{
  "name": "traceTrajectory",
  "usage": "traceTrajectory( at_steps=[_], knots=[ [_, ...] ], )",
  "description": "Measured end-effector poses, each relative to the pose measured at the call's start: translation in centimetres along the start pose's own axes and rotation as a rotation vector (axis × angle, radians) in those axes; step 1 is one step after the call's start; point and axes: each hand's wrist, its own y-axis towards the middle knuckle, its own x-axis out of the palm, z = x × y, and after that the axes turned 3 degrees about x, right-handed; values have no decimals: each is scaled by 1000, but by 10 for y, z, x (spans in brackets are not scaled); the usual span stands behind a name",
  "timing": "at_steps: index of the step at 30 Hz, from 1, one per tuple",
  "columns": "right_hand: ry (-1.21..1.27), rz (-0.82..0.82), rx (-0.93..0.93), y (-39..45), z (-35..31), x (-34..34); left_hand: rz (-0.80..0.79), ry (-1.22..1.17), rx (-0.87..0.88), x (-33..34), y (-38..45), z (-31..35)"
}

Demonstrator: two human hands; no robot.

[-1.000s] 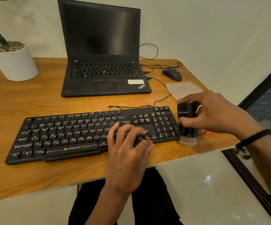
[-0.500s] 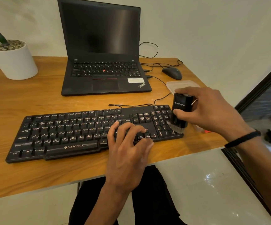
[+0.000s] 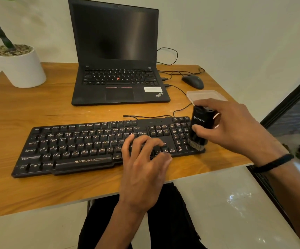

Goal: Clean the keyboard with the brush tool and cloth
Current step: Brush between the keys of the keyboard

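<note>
Moved from desk edge onto keyboard (image 3: 99,146), brush tool (image 3: 198,131) at 3 o'clock pinched by right hand (image 3: 233,130), left hand (image 3: 143,169) spread flat; light, rigid body, soft bristles, best gripped mid-body.

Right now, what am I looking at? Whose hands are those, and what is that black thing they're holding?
The camera sits on a person's head, looking down, so these are that person's own hands. On the wooden desk lies a black keyboard. The left hand rests flat on its keys, steadying it. The right hand holds a black brush tool upright, bristles down on the keyboard's right end. Behind are an open laptop with a dark screen, a mouse, a clear plastic lid and a potted plant.
</note>
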Motion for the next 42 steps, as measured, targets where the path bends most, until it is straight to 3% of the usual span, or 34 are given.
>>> traceTrajectory(
  at_steps=[4,18,21,27,35,42],
  knots=[
    [54,-113,24,2,4,-16,5,-1,2,0,0,0],
    [30,243,-138,27,-5,34,-7,8,-3,0,0,0],
    [59,251,-107,30,-3,34,-8,5,-6,0,0,0],
    [-32,47,-27,37,1,9,-14,6,-6,0,-1,0],
    [63,242,-37,44,-8,38,-21,-4,-10,0,0,0],
    [78,-56,-5,34,-5,9,-20,-9,-9,0,-1,-1]
  ],
)
